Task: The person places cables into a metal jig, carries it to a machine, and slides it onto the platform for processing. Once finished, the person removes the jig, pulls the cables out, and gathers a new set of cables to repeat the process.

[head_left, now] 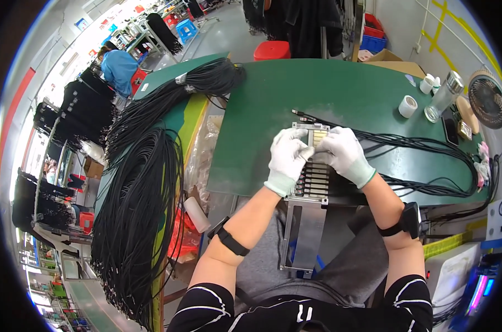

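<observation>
A long metal fixture [307,232] extends from the green table's front edge toward my lap. Its upper part holds a column of slots with several connector ends [316,181] lined up side by side. My left hand [287,156], in a white glove, is at the fixture's left side with its fingers bent together over the slots. From the right, my gloved right hand [344,151] meets it, fingertips pinched near the same slots. Whatever lies between the fingers is hidden. Black cables [422,141] run from beyond the fixture to the right, some connector tips [298,113] lying above it.
Large bundles of black cable [137,205] cover the left side table. On the green table [251,122], at right, are a tape roll [407,106], a glass bottle [444,97], a phone [451,131] and a fan [487,99]. A red stool [271,50] stands behind; a person in blue [118,72] sits far left.
</observation>
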Available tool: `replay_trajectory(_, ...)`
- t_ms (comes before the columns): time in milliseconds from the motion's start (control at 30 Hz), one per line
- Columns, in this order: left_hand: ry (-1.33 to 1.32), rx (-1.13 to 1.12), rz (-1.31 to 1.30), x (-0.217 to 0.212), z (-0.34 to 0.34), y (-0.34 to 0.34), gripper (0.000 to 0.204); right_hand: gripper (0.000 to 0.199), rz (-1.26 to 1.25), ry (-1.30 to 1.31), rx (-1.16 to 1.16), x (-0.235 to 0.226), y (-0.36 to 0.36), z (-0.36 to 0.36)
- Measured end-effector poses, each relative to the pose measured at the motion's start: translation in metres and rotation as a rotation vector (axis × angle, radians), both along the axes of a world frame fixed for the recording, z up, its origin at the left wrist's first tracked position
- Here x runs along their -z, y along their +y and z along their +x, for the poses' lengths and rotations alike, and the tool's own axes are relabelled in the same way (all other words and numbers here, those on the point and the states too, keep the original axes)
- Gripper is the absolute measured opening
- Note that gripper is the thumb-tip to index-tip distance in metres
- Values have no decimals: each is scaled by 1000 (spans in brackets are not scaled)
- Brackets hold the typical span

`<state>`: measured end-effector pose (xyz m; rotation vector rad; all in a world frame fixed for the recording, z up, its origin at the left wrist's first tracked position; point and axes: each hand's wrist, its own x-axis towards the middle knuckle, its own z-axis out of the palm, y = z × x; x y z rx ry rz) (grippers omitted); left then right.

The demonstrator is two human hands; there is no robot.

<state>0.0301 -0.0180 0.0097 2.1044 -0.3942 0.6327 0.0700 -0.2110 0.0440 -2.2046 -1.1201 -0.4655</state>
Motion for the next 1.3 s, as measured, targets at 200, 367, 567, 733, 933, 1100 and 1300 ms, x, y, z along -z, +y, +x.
replay_trajectory(200, -25, -30, -36, 2, 4, 14, 8, 21, 32, -151, 25, 0, 14, 6)
replay_trajectory(367, -1, 4, -141, 3, 4, 6, 15, 18, 191, 510, -63, 16, 9, 10)
replay_trajectory(567, 27, -10, -141, 4, 2, 4, 15, 17, 114, 361, -33, 4, 4, 10)
replay_trajectory(733, 142, 9, -272, 9, 5, 5, 10, 16, 90, -91, 0, 4, 10, 8)
replay_trajectory(933, 329, 71, -568, 15, 9, 12, 11, 17, 95, -70, 40, 5, 12, 4)
replay_trajectory(1100, 30, -119, -37, 0, 6, 10, 13, 20, -11, 235, 84, 6, 2, 12)
replay_trajectory(1300, 27, -86, -83, 0, 7, 9, 15, 22, 75, 189, 30, -2, 9, 10)
